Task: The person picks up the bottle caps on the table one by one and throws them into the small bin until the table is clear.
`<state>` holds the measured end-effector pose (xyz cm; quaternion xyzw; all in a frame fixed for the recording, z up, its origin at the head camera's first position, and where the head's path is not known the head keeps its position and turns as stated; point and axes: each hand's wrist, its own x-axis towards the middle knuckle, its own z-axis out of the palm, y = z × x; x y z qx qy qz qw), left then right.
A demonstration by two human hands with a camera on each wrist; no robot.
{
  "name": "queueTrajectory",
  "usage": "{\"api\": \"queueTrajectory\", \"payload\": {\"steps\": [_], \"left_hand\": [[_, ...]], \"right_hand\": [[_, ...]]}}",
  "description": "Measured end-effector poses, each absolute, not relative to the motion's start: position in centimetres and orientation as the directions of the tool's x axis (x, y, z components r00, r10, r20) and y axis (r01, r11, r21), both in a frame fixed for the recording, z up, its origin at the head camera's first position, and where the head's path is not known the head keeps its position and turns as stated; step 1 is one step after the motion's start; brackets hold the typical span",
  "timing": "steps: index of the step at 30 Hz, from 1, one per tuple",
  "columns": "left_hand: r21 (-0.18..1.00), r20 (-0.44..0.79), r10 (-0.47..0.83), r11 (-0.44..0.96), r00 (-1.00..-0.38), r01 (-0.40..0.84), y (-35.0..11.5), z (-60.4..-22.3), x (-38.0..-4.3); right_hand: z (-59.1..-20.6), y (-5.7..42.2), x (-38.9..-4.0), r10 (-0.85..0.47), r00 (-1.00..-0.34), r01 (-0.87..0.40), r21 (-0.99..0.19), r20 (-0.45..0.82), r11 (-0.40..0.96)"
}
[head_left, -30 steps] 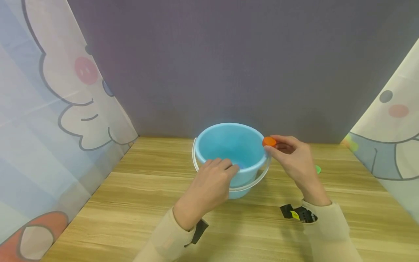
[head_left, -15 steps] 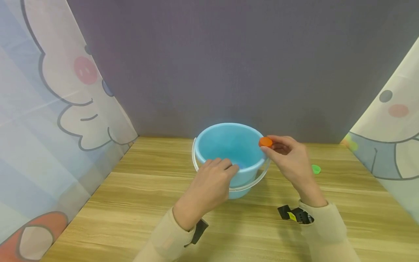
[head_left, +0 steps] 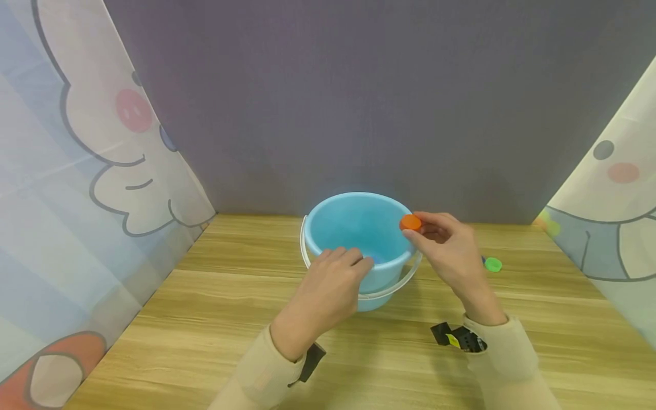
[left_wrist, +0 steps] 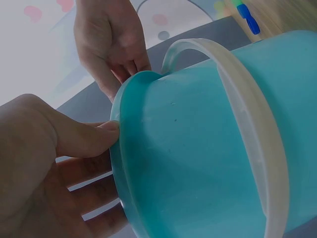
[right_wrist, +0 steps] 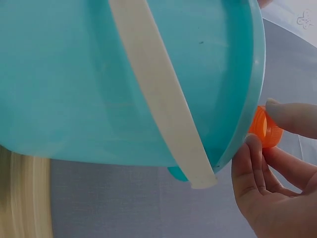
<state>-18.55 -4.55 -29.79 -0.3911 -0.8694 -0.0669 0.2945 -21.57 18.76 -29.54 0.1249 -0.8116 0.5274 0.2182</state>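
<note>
A light blue bucket [head_left: 353, 225] stands upright on the table, its white handle [head_left: 392, 289] hanging down on the near side. My left hand [head_left: 325, 287] grips the bucket's near rim; in the left wrist view the thumb lies outside and the other fingers reach over inside. My right hand [head_left: 453, 253] pinches an orange bottle cap [head_left: 410, 223] between thumb and fingertips, at the bucket's right rim. The right wrist view shows the cap's ribbed side and hollow inside [right_wrist: 271, 139]. Much of the bucket's floor is hidden behind my left hand.
Right of the bucket, a small round green cap [head_left: 493, 264] lies on the wooden table [head_left: 230, 319], with a bit of dark blue beside it. A grey panel [head_left: 369, 102] rises behind, and cartoon-printed cloths [head_left: 118, 188] hang on both sides.
My right hand has moved slightly left with the orange bottle cap, over the bucket's rim. More of the green cap and a dark blue bit now show. My left hand has stayed put.
</note>
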Motion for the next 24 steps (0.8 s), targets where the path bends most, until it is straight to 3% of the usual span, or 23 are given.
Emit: {"api": "queueTrajectory", "payload": {"steps": [24], "left_hand": [[-0.124,0.562,0.643,0.687,-0.52,0.716,-4.6,-29.8,-18.5]], "right_hand": [[-30.1,17.3,-21.7,-0.026,-0.827,-0.529,-0.763,0.561,0.371]]}}
